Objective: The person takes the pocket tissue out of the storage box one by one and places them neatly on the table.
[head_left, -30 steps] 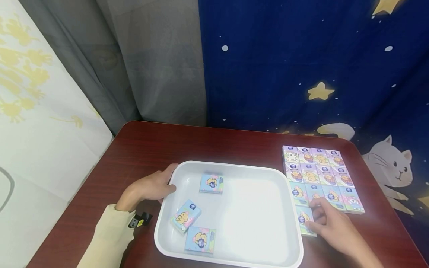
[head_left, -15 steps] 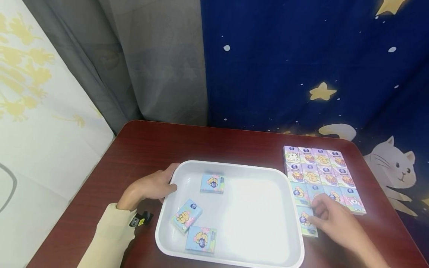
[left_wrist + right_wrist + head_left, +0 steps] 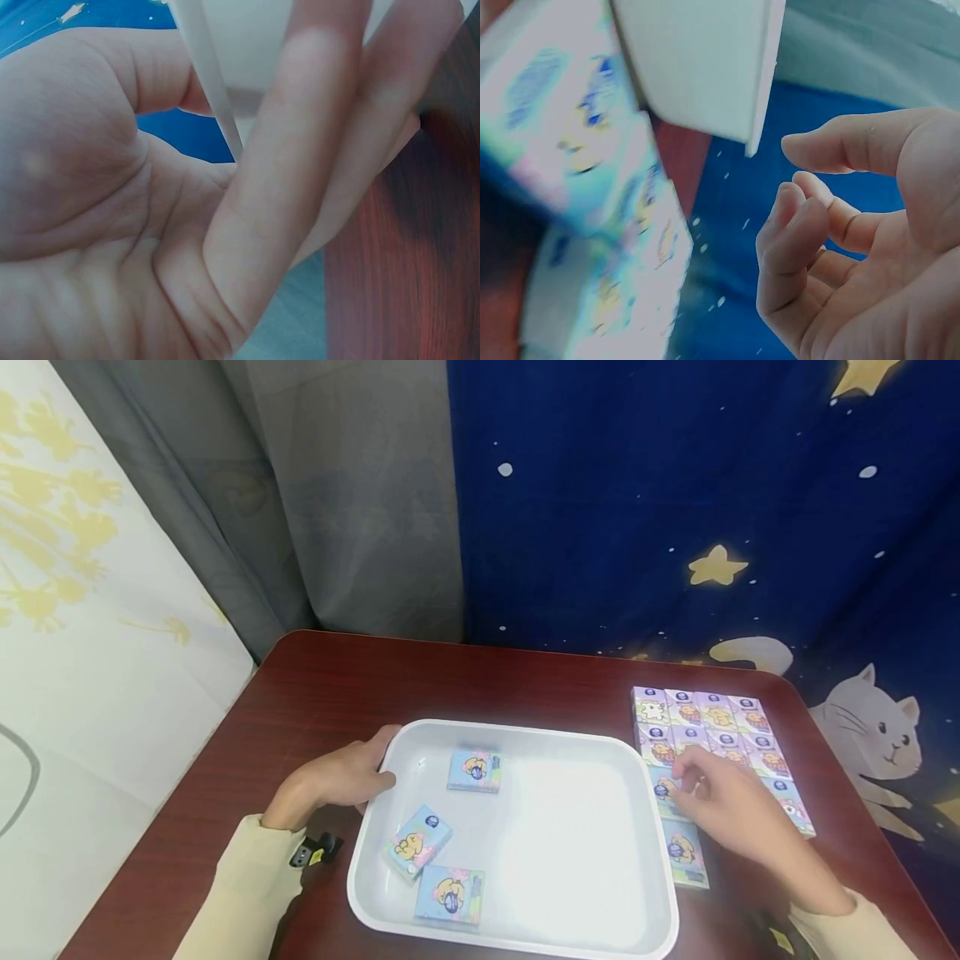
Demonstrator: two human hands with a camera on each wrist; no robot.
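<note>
My left hand [image 3: 341, 783] grips the left rim of a white rectangular tray [image 3: 570, 843], thumb over the edge and fingers beneath. Inside the tray's left part lie three light-blue cartoon-printed packs, among them a tilted pack [image 3: 418, 843]. Over the block of packs to the right hovers my right hand [image 3: 731, 810], its fingers loosely curled. In the right wrist view a gap shows between thumb [image 3: 847, 142] and fingertips, with nothing held. Below it, one blue pack [image 3: 684, 853] begins a front row beside the tray. The hand hides part of the blue row behind.
Lilac packs [image 3: 690, 727] form the back rows of the block, near the far right of the dark red table [image 3: 480, 685]. A blue starry curtain [image 3: 585, 527] and a grey curtain [image 3: 360, 502] hang behind. White cloth [image 3: 112, 710] hangs at the left.
My right hand has left the front blue pack, rising and moving away from me over the block. The left hand and tray stay in place.
</note>
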